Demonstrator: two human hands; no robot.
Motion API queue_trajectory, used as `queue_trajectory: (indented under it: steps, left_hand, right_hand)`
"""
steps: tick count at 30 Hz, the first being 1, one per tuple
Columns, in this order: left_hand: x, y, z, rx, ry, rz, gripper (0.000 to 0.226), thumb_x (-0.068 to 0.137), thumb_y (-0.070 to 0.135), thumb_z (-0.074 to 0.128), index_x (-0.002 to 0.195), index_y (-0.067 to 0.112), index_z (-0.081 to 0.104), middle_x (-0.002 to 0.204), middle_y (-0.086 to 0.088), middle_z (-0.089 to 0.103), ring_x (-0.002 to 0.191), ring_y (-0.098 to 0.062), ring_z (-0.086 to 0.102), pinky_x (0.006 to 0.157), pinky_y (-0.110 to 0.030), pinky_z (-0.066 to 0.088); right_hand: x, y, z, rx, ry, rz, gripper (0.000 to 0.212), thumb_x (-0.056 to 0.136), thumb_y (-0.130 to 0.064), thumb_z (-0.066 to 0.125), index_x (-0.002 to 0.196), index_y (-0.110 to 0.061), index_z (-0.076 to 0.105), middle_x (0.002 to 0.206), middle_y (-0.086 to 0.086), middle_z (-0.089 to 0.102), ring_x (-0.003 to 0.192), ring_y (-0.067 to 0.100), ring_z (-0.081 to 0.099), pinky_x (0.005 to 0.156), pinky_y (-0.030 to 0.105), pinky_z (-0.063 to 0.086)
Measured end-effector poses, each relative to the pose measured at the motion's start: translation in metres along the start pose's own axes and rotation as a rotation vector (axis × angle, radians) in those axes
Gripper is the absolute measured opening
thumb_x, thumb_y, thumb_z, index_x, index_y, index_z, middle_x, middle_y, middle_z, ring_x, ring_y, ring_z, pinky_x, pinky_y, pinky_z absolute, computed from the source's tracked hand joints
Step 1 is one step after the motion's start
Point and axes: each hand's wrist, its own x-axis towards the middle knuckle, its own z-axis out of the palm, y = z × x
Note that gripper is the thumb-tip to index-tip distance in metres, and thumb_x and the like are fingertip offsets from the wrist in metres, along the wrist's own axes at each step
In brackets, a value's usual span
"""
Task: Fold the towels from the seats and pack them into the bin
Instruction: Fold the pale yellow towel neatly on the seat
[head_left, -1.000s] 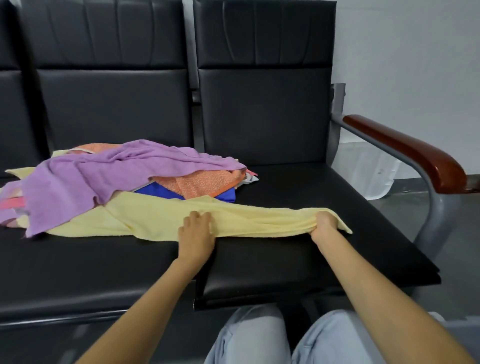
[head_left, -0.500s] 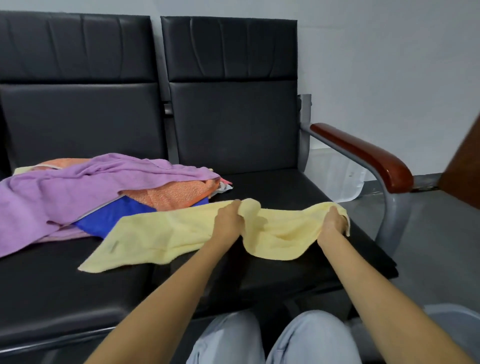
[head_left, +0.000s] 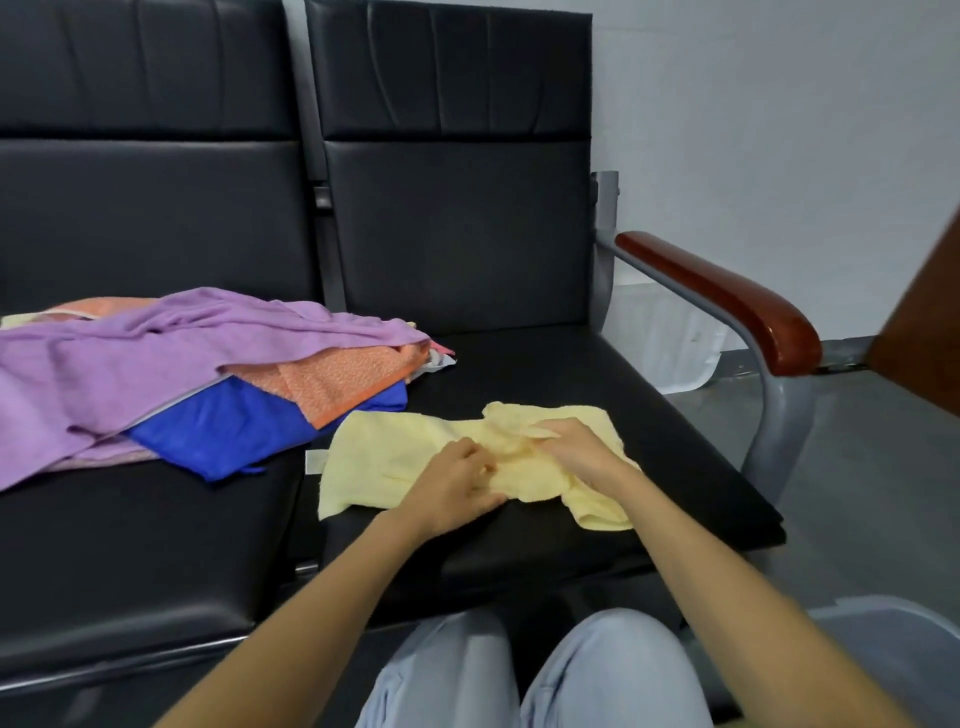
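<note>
two hands work one pale yellow terry towel (head_left: 415, 462), which lies doubled over on the right one of two black padded seats (head_left: 519, 364).
the left hand (head_left: 457, 483) pinches a fold at its middle. the right hand (head_left: 576, 452) lies on the bunched cloth just beside it, and i cannot tell whether it grips. three more are heaped on the left seat: purple towel (head_left: 156, 364), orange towel (head_left: 343, 379), blue towel (head_left: 234, 431). one grey plastic bin (head_left: 893, 639) shows at lower right. half a second ago the hands were apart, with the towel stretched between them.
</note>
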Motion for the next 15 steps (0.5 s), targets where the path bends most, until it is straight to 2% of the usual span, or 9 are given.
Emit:
queue_trajectory:
  steps: [2, 4, 5, 7, 8, 9, 11, 13, 15]
  left_hand:
    - [-0.007, -0.014, -0.012, 0.071, 0.044, -0.022, 0.037, 0.083, 0.034, 0.068, 0.110, 0.009, 0.065, 0.108, -0.007, 0.053, 0.099, -0.021, 0.054, 0.089, -0.029, 0.043]
    - [-0.011, -0.023, -0.024, 0.133, 0.070, -0.069, 0.036, 0.083, 0.036, 0.068, 0.101, 0.005, 0.067, 0.099, -0.010, 0.055, 0.093, -0.026, 0.056, 0.083, -0.031, 0.043]
    - [-0.011, -0.026, -0.029, 0.184, 0.066, -0.106, 0.037, 0.082, 0.038, 0.067, 0.097, 0.005, 0.067, 0.095, -0.009, 0.055, 0.094, -0.027, 0.055, 0.080, -0.030, 0.041]
    - [-0.011, -0.032, -0.039, 0.277, 0.062, -0.208, 0.043, 0.080, 0.046, 0.067, 0.094, 0.006, 0.066, 0.100, -0.007, 0.054, 0.103, -0.026, 0.050, 0.083, -0.030, 0.036]
    - [-0.010, -0.035, -0.043, 0.287, 0.054, -0.274, 0.047, 0.079, 0.048, 0.066, 0.100, 0.007, 0.064, 0.108, -0.006, 0.053, 0.108, -0.025, 0.047, 0.088, -0.032, 0.035]
    - [-0.010, -0.037, -0.048, 0.265, 0.045, -0.334, 0.050, 0.079, 0.048, 0.066, 0.107, 0.007, 0.061, 0.114, -0.006, 0.051, 0.111, -0.025, 0.046, 0.091, -0.033, 0.036]
    - [-0.010, -0.040, -0.057, 0.133, 0.065, -0.397, 0.040, 0.082, 0.039, 0.067, 0.106, 0.008, 0.058, 0.112, -0.007, 0.054, 0.102, -0.022, 0.050, 0.082, -0.028, 0.040]
    - [-0.009, -0.040, -0.064, -0.041, 0.101, -0.348, 0.017, 0.083, 0.023, 0.067, 0.081, 0.016, 0.052, 0.090, -0.003, 0.056, 0.085, -0.019, 0.050, 0.064, -0.022, 0.038]
    - [-0.011, -0.035, -0.068, -0.154, 0.092, -0.264, 0.023, 0.085, 0.008, 0.063, 0.072, 0.020, 0.049, 0.078, 0.003, 0.053, 0.074, -0.016, 0.052, 0.058, -0.016, 0.039]
  right_hand:
    - [0.002, -0.002, 0.003, -0.058, 0.081, -0.036, 0.036, 0.098, -0.025, 0.039, 0.127, -0.014, 0.057, 0.127, 0.006, 0.058, 0.117, 0.022, 0.052, 0.095, 0.030, 0.040]
    - [0.004, -0.004, 0.003, -0.075, 0.120, -0.044, 0.038, 0.097, -0.027, 0.038, 0.129, -0.014, 0.057, 0.129, 0.007, 0.057, 0.119, 0.024, 0.051, 0.096, 0.031, 0.039]
    - [0.006, -0.002, 0.002, -0.101, 0.134, -0.053, 0.037, 0.097, -0.027, 0.039, 0.124, -0.012, 0.060, 0.124, 0.008, 0.060, 0.116, 0.025, 0.053, 0.093, 0.032, 0.040]
    - [0.008, 0.004, 0.002, -0.156, 0.183, -0.069, 0.031, 0.093, -0.022, 0.042, 0.101, -0.003, 0.065, 0.101, 0.013, 0.064, 0.099, 0.028, 0.058, 0.081, 0.035, 0.044]
    - [0.009, 0.008, 0.002, -0.190, 0.208, -0.078, 0.026, 0.090, -0.020, 0.043, 0.089, -0.001, 0.062, 0.089, 0.015, 0.061, 0.090, 0.029, 0.057, 0.074, 0.036, 0.043]
    - [0.009, 0.009, 0.002, -0.235, 0.223, -0.087, 0.023, 0.088, -0.020, 0.045, 0.086, -0.001, 0.059, 0.085, 0.015, 0.060, 0.085, 0.030, 0.056, 0.070, 0.036, 0.042]
    - [0.009, 0.008, 0.002, -0.400, 0.194, -0.091, 0.025, 0.087, -0.026, 0.049, 0.101, -0.008, 0.059, 0.097, 0.010, 0.063, 0.091, 0.028, 0.058, 0.071, 0.035, 0.042]
    - [0.007, 0.000, 0.004, -0.614, 0.134, -0.144, 0.034, 0.088, -0.033, 0.050, 0.120, -0.022, 0.052, 0.110, 0.004, 0.061, 0.098, 0.025, 0.056, 0.074, 0.033, 0.042]
    - [0.005, -0.008, 0.010, -0.784, 0.116, -0.260, 0.043, 0.090, -0.033, 0.051, 0.132, -0.028, 0.046, 0.124, 0.004, 0.054, 0.109, 0.025, 0.051, 0.082, 0.034, 0.044]
